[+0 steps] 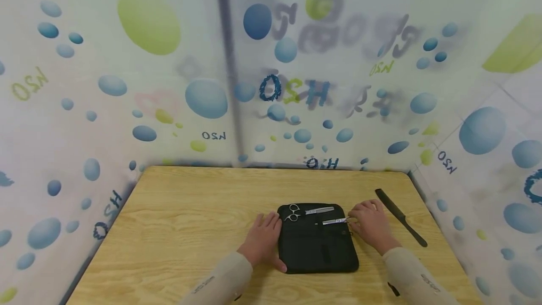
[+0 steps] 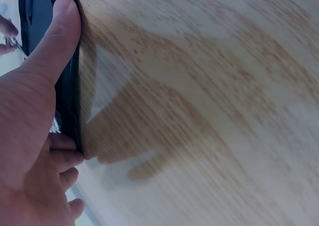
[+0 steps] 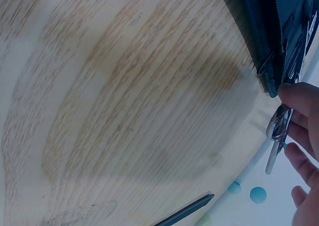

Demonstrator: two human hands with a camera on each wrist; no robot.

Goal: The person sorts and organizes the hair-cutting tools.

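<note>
A flat black tool case (image 1: 315, 253) lies on the wooden table. One pair of silver scissors (image 1: 293, 212) with finger rings at the left lies across its upper part. My right hand (image 1: 372, 222) pinches a second pair of scissors (image 1: 334, 221) near its handle at the case's right edge, the blades pointing left over the case. In the right wrist view, the finger rings (image 3: 277, 123) of these scissors stick out below my thumb and fingers. My left hand (image 1: 264, 239) rests along the case's left edge, with its thumb (image 2: 64, 16) stretched along that edge.
A black comb (image 1: 400, 215) with a long handle lies on the table (image 1: 190, 229) to the right of my right hand. A zipper (image 3: 277, 16) runs along the case's side. Walls printed with blue and green dots surround the table's back and sides.
</note>
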